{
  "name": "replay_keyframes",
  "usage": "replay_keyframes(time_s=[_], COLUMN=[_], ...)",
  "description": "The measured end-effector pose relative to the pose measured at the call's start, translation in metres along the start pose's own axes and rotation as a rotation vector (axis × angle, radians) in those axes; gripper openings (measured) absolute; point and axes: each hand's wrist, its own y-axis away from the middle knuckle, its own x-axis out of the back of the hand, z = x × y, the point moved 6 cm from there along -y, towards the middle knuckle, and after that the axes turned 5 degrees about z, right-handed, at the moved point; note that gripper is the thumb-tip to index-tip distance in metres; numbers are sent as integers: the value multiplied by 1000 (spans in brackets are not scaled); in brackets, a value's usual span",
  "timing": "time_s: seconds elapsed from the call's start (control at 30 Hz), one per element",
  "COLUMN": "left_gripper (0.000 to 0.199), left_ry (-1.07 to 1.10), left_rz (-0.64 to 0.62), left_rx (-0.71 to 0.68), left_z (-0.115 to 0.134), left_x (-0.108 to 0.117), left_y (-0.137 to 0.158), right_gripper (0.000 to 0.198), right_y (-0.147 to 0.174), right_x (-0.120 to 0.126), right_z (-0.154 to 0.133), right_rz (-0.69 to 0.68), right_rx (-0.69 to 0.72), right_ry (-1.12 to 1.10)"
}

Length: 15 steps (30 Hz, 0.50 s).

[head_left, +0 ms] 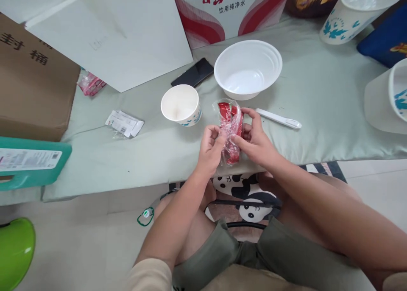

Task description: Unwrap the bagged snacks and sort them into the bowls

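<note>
Both of my hands are on a clear plastic bag of red packets (234, 156) at the front edge of the cloth-covered surface. My left hand (211, 149) pinches the crinkled plastic from the left. From the other side, my right hand (255, 139) grips the bag between thumb and fingers. Just behind the bag stands a white plastic bowl (248, 76). A paper cup (180, 106) with blue leaf prints is to the left. Close to my right fingertips lies a white utility knife (279, 118). What the red packets contain cannot be made out.
A black phone (193, 72) lies behind the cup. Small white packets (124, 124) rest farther left, near a cardboard box (34, 83) and a green container (32, 161). A white board (114, 32) leans at the back. More paper cups (345, 21) are at the right.
</note>
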Motion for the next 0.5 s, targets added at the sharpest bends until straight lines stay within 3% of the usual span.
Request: replay_keyframes(time_s=[0.17,0.33,0.5], left_gripper=[27,28,42], left_ry=[-149,24,69], left_rz=[117,169,-9], left_rx=[-96,-52,53], left_z=[13,29,31], left_x=[15,18,3], left_y=[-13,-26,-27], right_gripper=[71,69,57], right_y=[-6,-8,-11], right_x=[9,7,5], right_z=[8,14,10], right_rz=[67,186,292], right_rx=[-71,-191,-239], right_ry=[-159,-408,-768])
